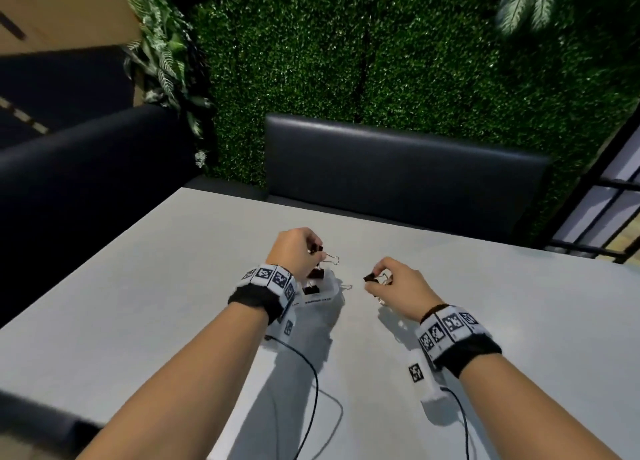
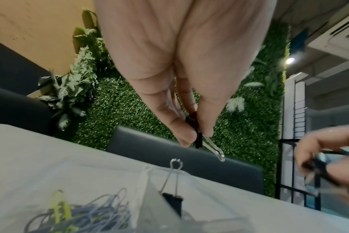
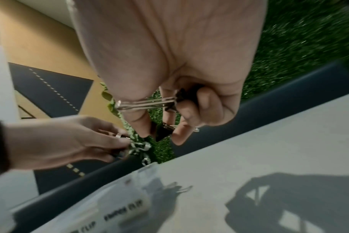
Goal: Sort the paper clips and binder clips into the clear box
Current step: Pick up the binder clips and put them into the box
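Observation:
The clear box (image 1: 330, 285) lies on the table between my hands, under the left one. Its compartments hold a heap of paper clips (image 2: 80, 216) and black binder clips (image 1: 311, 290), one standing with its wire handles up (image 2: 174, 200). My left hand (image 1: 313, 252) hovers over the box and pinches a black binder clip (image 2: 199, 140) between thumb and fingers. To the right of the box, my right hand (image 1: 375, 279) pinches a binder clip (image 3: 161, 132) at its fingertips, and a second binder clip (image 3: 183, 96) is tucked in its curled fingers.
The white table (image 1: 173, 286) carries the box's labels reading "clip" (image 3: 124, 211). A silver wire handle (image 1: 346, 287) lies by the box's right side. Dark benches (image 1: 398, 169) and a green plant wall (image 1: 381, 61) stand behind. Wrist-camera cables (image 1: 313, 383) trail toward me.

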Available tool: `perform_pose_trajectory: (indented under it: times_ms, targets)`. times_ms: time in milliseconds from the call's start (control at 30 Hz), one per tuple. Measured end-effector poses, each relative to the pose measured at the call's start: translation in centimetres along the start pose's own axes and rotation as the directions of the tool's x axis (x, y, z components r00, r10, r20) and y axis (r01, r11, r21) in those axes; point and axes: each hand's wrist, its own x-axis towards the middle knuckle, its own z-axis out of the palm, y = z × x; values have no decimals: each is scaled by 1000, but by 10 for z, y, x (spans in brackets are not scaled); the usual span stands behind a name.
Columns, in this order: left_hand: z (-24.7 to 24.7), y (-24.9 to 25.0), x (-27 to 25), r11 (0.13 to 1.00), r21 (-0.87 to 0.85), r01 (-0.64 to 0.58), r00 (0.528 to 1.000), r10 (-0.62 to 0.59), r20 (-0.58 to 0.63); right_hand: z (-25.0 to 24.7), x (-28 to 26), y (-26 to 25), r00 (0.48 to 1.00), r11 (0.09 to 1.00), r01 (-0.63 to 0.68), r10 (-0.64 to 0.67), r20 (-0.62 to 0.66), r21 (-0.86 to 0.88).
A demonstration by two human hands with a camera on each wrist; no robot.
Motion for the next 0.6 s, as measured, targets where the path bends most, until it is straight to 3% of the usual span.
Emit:
perform_pose_trajectory:
  times_ms: [167,300,600]
  targets:
    - [15,-20,13,998,55,16,1000,-17,18,28,38,-44,992,991,110,-106,62,-75]
    - [7,-43,7,994,-39,100,990,-103,-95,49,55,-63,979,977,169,-150,141,-132]
    - [-16,-74,-23,972,-149,183,976,-197,-87,61,56,-60,997,997,42,-46,-54,-64]
